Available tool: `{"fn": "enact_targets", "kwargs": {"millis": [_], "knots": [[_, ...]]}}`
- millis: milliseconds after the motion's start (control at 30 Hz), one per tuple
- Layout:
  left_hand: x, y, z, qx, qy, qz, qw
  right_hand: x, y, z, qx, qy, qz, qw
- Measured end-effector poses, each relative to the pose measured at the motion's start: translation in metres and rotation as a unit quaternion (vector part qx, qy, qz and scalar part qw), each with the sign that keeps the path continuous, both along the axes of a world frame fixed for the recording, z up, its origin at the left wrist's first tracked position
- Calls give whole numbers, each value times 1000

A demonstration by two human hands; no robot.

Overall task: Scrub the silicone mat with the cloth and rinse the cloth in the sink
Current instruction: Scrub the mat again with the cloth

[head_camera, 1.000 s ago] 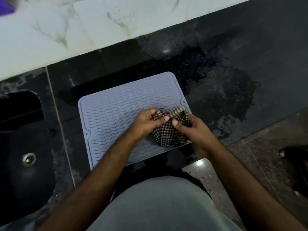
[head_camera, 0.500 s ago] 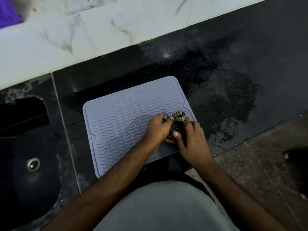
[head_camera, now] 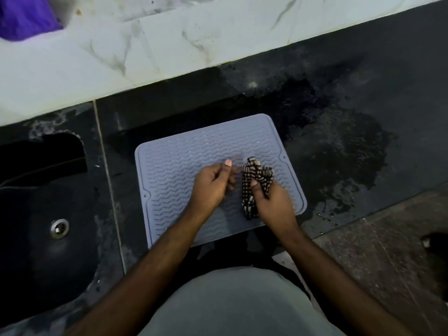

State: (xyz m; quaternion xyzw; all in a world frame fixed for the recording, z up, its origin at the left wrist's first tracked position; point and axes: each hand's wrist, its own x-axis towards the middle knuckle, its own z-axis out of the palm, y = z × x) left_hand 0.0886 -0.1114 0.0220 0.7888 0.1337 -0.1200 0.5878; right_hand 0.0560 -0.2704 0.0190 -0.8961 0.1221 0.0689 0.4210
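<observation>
My right hand (head_camera: 271,202) held the bunched checked cloth (head_camera: 254,183), fingers clamped around it, over the right part of the grey mat (head_camera: 174,166), a compact wad probably suiting scrubbing. My left hand (head_camera: 213,185) hovered just beside it, fingers loosely curled and holding nothing. The mat lay flat on the dark counter (head_camera: 351,93), the sink (head_camera: 58,229) well apart to the left for rinsing.

One silicone mat (head_camera: 194,161) lies on one dark desk (head_camera: 363,81). One checked cloth (head_camera: 252,180) (bunched up) is there, with two hands: one left hand (head_camera: 211,187) and one right hand (head_camera: 274,202). One sink (head_camera: 36,251) has one drain (head_camera: 59,228). One purple object (head_camera: 24,15) shows at the top-left corner.
</observation>
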Motion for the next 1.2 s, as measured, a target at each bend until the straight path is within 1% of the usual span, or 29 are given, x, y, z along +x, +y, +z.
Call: {"fn": "enact_targets", "kwargs": {"millis": [67, 133, 267, 300, 333, 433, 567, 667, 800, 833, 900, 967, 1067, 1200], "knots": [[-7, 28, -7, 83, -71, 18, 994, 5, 16, 0, 0, 2, 21, 1000], [-19, 62, -12, 169, -97, 42, 980, 8, 39, 0, 4, 3, 58, 998], [-51, 129, -26, 343, -73, 84, 933, -2, 101, -5, 29, -33, 112, 993], [-60, 143, -28, 371, -59, 92, 922, -5, 118, -7, 37, -39, 118, 992], [-69, 155, -31, 380, -41, 100, 919, -8, 134, -9, 41, -43, 125, 990], [-84, 172, -31, 333, -5, 112, 936, -15, 174, -14, 12, -40, 128, 991], [-87, 182, -32, 257, 28, 134, 957, -32, 209, -19, -66, -40, 155, 985], [-86, 188, -30, 251, 53, 110, 960, -37, 213, -18, -145, -90, 188, 967], [-79, 197, -24, 240, 72, 87, 964, -38, 223, -13, -150, -86, 203, 964], [-77, 199, -23, 238, 78, 82, 965, -40, 229, -14, -163, -99, 217, 957], [-75, 201, -21, 232, 92, 74, 966, -44, 236, -25, -218, -123, 256, 934], [-73, 201, -22, 226, 97, 75, 966, -42, 240, -38, -248, -110, 261, 927], [-75, 197, -24, 238, 76, 78, 965, -37, 245, -47, -239, -112, 251, 931], [-82, 194, -29, 232, 53, 85, 968, -28, 239, -41, -147, -121, 283, 940]]}}
